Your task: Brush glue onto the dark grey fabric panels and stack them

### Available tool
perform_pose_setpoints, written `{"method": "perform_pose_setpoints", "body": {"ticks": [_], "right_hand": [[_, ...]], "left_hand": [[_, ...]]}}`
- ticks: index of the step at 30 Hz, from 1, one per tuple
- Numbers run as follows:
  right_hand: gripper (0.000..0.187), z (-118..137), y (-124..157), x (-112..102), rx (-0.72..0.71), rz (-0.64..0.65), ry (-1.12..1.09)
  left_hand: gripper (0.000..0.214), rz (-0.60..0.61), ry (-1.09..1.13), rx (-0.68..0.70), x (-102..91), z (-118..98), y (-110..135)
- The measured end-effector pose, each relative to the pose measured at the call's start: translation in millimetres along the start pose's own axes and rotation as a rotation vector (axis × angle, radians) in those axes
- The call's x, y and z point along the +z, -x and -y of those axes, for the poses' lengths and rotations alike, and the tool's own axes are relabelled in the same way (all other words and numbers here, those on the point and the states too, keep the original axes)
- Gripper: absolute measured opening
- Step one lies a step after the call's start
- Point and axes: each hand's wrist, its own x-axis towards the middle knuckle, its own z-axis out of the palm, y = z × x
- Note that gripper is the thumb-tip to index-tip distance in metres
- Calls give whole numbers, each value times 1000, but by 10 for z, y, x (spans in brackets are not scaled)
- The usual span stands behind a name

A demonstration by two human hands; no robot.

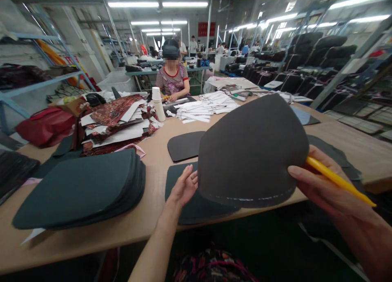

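- Far left: red bag (45, 125) on the desk (153, 151) edge, blue metal shelving (36, 86) behind it.
- Stack of dark green rounded panels (82, 188) lies flat on the desk's near left, well apart from both hands.
- Behind the stack: messy pile of red patterned fabric and white paper pieces (116, 118).
- White cylinder, looks like stacked cups (158, 104), stands upright mid-desk.
- Co-worker in a striped top (173, 80) sits at the far side, hands down on own work.
- Left hand (183, 186): fingers spread and loose, palm toward the raised panel's left edge, touching or just beside it; can't tell if there is contact. Holds nothing.
- Under the left hand: dark flat panel (196, 206) lying on the desk's near edge; a second one (183, 145) further back.
- Grey rounded panel (254, 151) is held up off the desk, tilted toward the camera, between both hands; long axis runs left-right, curved top up, chalk-like pale line along the bottom edge.
- Right hand (324, 186): thumb pinches the grey panel's lower right corner, a yellow pencil (339, 180) is tucked in the same hand, pointing right and down.
- Right hand carries the panel; left is only alongside.
- White paper strips (208, 106) piled behind the panel; dark seat-like parts racked (306, 53) far right.
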Motion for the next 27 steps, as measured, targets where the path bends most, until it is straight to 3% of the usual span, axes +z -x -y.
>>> {"method": "perform_pose_setpoints", "body": {"ticks": [2, 6, 10, 13, 18, 23, 27], "right_hand": [[43, -25, -35, -42, -5, 9, 15], [41, -235, -159, -139, 17, 59, 91], [56, -685, -284, -173, 38, 69, 373], [63, -1079, -291, -106, -31, 45, 511], [66, -1601, -143, -16, -21, 109, 597], [69, -1904, -38, -53, -2, 114, 650], [69, -2004, -37, -43, -1, 96, 659]], "left_hand": [[51, -5, 25, 46, -4, -78, 26], [75, -67, -64, 182, -117, -276, 166], [97, -272, -266, 354, -274, -349, 355], [109, -418, -363, 382, -448, -246, 443], [117, -524, -489, 370, -749, 52, 463], [115, -570, -683, 387, -840, 214, 406], [114, -596, -695, 433, -905, 285, 342]]}}
